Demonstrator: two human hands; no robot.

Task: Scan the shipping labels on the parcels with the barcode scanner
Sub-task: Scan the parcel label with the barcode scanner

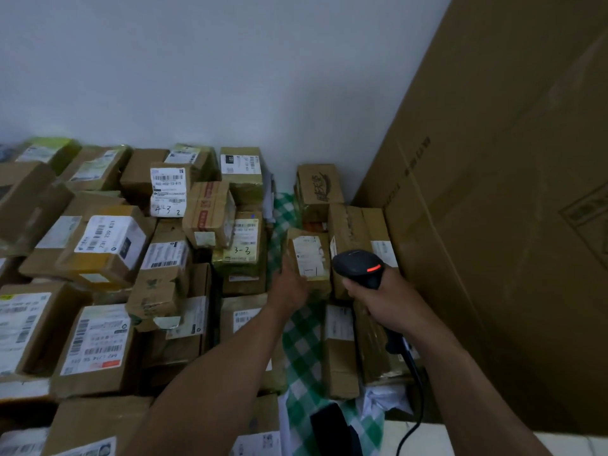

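Many parcels [158,291] lie heaped close together by a white wall [230,77]. The right hand [381,297] has its fingers wrapped tight round the handle of the black barcode scanner [358,266]. The scanner has a red light on top and points at a small box [307,258]. This box stands by a green checked cloth [302,340], and its shipping label [307,255] faces the scanner. The left hand [289,286] touches the box's left side. It is blurry, so I cannot tell if the fingers curl round the box.

What could go wrong? The boxes sit so close that the scanner might read a neighbour's label instead. The small box seems to lean, so it could tip if the left hand lets go. The room is dim and the label is tilted, so the scan might miss. The black cable [408,357] hangs by the boxes and could catch on a corner.

Some writing can be read. A wide label [110,240] says "231 239 K01". A tall label [168,189] says "502-402-12-815", with "4-3 2" written by hand. A yellowish label [241,248] has "3-3" by hand. The small box's own label is too blurry to read.
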